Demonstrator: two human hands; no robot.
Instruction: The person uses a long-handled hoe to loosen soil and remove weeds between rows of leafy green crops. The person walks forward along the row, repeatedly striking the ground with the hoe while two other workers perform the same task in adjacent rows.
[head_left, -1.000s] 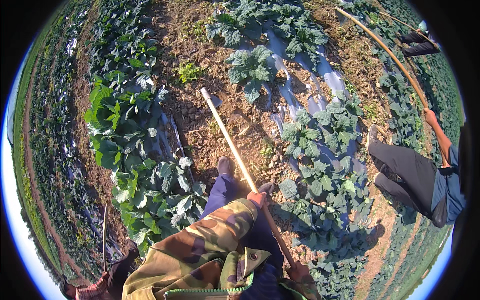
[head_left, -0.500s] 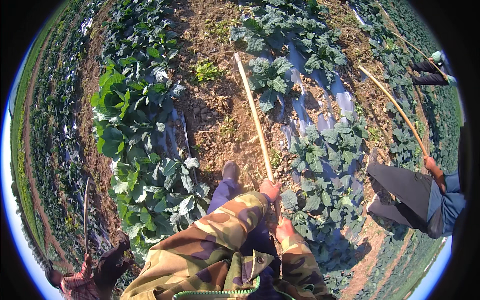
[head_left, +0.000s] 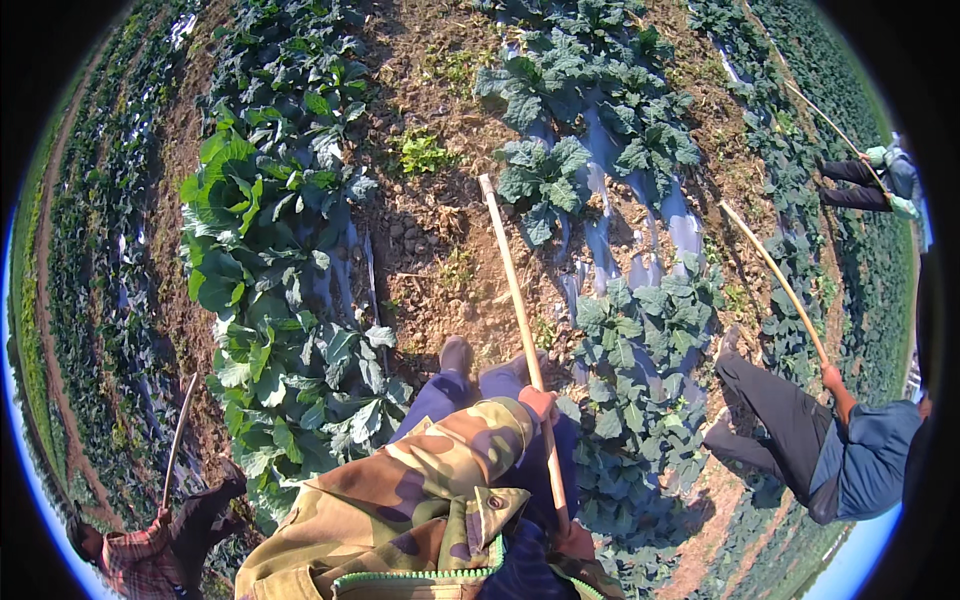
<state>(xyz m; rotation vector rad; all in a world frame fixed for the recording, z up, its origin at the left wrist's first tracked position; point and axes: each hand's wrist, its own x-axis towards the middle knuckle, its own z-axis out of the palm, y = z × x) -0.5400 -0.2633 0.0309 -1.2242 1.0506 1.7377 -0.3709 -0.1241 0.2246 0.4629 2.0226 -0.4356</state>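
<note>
Head view, lower centre: the left hand (head_left: 538,402) is clenched around a long wooden pole (head_left: 515,310) at mid-length, camouflage sleeve (head_left: 420,480) running down to the frame's bottom edge. The right hand (head_left: 575,540) sits lower on the same pole near its butt end, apparently closed on it, though the fingers are mostly hidden. This spaced two-hand grip probably serves leverage — one hand guides, the other drives. The pole slants up toward the centre, its far tip over bare soil (head_left: 440,240) between two plant rows. A shoe (head_left: 456,355) stands on that soil just left of the pole. Leafy cabbage plants (head_left: 250,200) fill the left row; more grow through plastic sheeting (head_left: 600,240) at upper right. Farther out, at right, another person (head_left: 820,450) holds a second pole (head_left: 775,280).
</note>
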